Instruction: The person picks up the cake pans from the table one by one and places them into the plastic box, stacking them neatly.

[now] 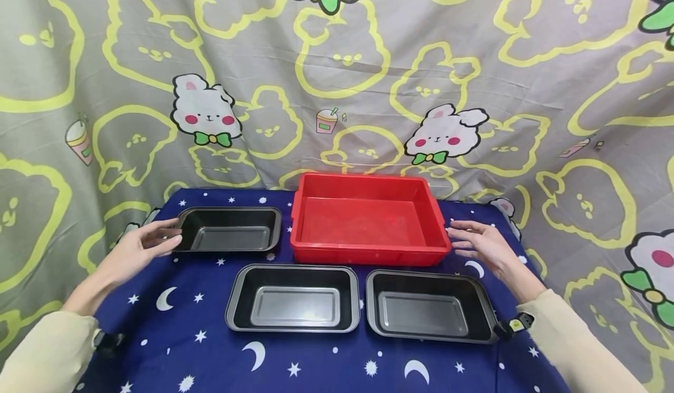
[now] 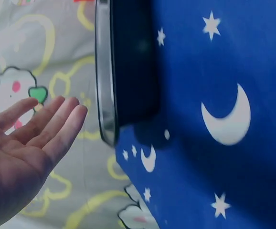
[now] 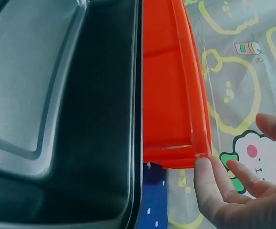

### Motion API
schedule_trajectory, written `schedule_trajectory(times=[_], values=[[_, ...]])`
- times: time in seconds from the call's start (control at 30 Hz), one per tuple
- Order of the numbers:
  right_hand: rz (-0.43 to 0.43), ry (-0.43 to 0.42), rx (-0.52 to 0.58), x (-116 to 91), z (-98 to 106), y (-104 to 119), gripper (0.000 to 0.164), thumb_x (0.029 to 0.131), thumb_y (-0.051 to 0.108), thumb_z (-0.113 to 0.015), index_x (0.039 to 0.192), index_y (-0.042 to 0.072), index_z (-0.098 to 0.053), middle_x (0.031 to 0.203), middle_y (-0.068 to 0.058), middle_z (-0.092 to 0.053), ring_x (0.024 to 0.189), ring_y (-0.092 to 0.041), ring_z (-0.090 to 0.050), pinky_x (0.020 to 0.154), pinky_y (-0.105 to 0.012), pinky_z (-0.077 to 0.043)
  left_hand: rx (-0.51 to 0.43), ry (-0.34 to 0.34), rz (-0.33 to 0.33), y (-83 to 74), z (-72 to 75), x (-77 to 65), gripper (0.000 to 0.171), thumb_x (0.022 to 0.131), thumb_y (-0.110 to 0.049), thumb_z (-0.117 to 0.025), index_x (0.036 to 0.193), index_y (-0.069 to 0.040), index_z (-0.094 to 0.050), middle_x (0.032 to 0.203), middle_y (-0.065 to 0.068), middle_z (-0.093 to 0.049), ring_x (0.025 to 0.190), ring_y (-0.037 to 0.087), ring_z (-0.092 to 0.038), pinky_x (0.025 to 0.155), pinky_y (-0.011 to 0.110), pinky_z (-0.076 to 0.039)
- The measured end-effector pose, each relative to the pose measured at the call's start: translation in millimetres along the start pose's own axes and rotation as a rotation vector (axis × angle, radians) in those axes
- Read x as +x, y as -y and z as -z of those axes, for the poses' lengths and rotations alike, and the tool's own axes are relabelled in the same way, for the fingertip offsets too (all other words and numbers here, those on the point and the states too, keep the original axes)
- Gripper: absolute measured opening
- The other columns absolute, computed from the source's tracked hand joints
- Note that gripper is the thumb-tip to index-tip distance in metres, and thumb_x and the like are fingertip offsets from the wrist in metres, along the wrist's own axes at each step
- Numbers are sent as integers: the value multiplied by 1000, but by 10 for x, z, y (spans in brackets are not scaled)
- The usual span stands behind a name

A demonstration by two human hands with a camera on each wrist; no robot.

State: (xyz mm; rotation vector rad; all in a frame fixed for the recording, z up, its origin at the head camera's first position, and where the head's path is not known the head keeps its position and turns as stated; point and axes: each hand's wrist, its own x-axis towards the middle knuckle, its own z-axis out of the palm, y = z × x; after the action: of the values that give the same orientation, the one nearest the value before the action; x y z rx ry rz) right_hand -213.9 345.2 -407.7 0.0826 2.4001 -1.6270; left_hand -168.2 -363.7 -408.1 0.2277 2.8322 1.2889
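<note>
Two bare hands are held apart over the table. My left hand (image 1: 138, 251) is beside the left end of a dark loaf pan (image 1: 231, 238), fingers extended and overlapping its rim in the head view. From the left wrist, the palm (image 2: 21, 157) faces up with spread fingers, a gap between them and the pan's rim (image 2: 107, 81). Near the right end of a red plastic tray (image 1: 368, 255) is my right hand (image 1: 485, 250), its fingers loosely bent and holding nothing. In the right wrist view its fingertips (image 3: 204, 167) come right at the tray's corner.
Two more dark loaf pans stand in front of the red tray, one at the middle (image 1: 295, 308) and one to its right (image 1: 423, 314), below my right hand. A blue tablecloth (image 1: 200, 346) with moons and stars covers the table. A patterned curtain (image 1: 347, 112) hangs behind.
</note>
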Motion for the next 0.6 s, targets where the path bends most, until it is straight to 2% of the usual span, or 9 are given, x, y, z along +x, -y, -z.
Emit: schedule_trajectory(times=[0.07, 0.13, 0.3, 0.4, 0.6], values=[[-8, 2, 9, 26, 12, -26, 70, 107, 34, -62, 159, -7, -36, 140, -8, -71, 101, -5, -77, 91, -29, -65, -55, -11, -9, 67, 15, -5, 60, 108, -18, -61, 153, 14, -39, 109, -40, -59, 95, -19, -62, 77, 11, -59], [-19, 5, 21, 56, 25, -52, 70, 107, 32, -62, 158, -8, -36, 136, -1, -74, 99, -5, -77, 91, -29, -65, -97, -20, -8, 126, 30, -12, 59, 108, -15, -61, 151, 18, -38, 105, -41, -59, 93, -15, -65, 77, 13, -61], [-45, 15, 54, 146, 51, -121, 66, 108, 25, -62, 156, -12, -37, 116, 14, -76, 94, -3, -76, 88, -28, -66, -122, -35, 25, 264, 86, -39, 57, 108, -17, -61, 150, 16, -40, 106, -39, -60, 94, -15, -66, 78, 17, -63], [-61, 23, 77, 191, 50, -153, 67, 106, 23, -65, 155, -13, -37, 105, 20, -74, 89, -4, -76, 86, -28, -66, -141, -48, 37, 356, 121, -49, 47, 108, -16, -60, 146, 8, -48, 108, -40, -58, 93, -14, -67, 77, 19, -64], [-79, 41, 129, 238, 27, -198, 67, 103, 19, -69, 153, -14, -40, 95, 18, -76, 81, -4, -75, 79, -24, -66, -217, -29, 81, 531, 182, -79, 31, 110, -21, -57, 140, -13, -55, 109, -40, -59, 94, -11, -69, 79, 22, -65]])
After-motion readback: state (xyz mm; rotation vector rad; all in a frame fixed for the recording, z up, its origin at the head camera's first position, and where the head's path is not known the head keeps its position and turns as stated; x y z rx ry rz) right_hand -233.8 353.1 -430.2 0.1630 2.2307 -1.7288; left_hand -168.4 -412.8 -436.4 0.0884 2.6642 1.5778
